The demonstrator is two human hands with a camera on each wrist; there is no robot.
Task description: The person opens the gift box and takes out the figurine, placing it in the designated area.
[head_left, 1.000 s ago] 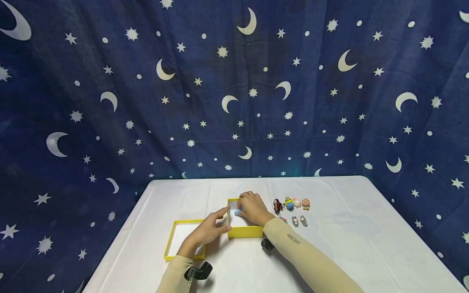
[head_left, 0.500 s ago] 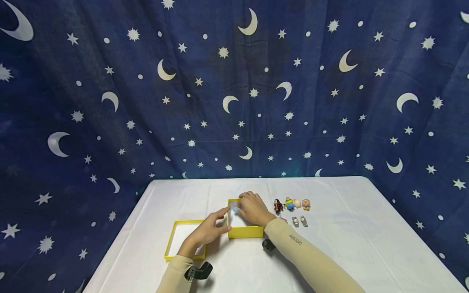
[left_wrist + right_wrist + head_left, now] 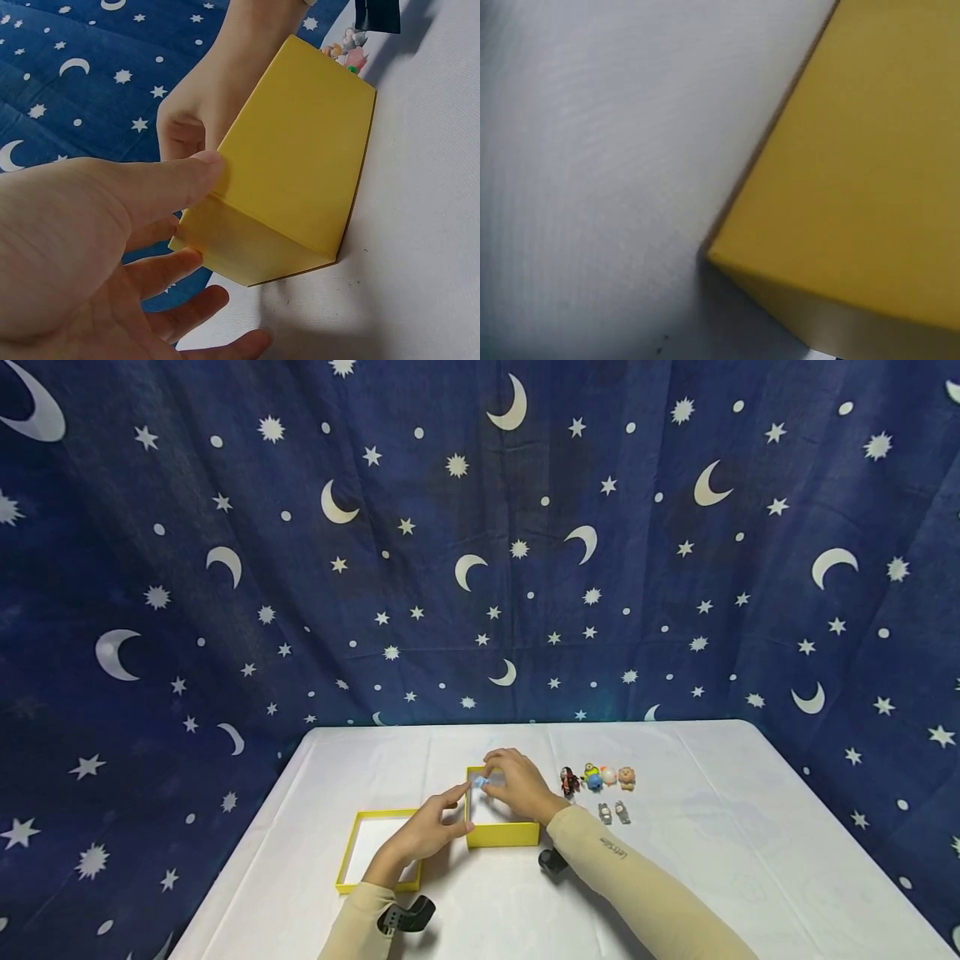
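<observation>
A yellow box (image 3: 502,836) with a white inside stands without its lid on the white table. My right hand (image 3: 517,787) reaches over it and pinches a small light-blue figure (image 3: 481,782) between thumb and fingertips, near the back left corner. The figure's exact kind is too small to tell. My left hand (image 3: 425,831) touches the box's left side with fairly straight, spread fingers. In the left wrist view, its thumb (image 3: 199,171) rests at the edge of a yellow wall (image 3: 292,150) and other fingertips lie near the adjoining side. The right wrist view shows only box and cloth.
A shallow yellow-rimmed lid (image 3: 360,850) lies left of the box, partly behind my left hand. Right of the box stand several small figures: a dark red one (image 3: 569,782), a yellow and blue one (image 3: 592,777), a brown one (image 3: 626,778) and two grey ones (image 3: 605,813).
My right hand has shifted slightly up and left, bringing the light-blue figure closer to the box's back left corner. My left hand, the box and the lid have stayed put.
</observation>
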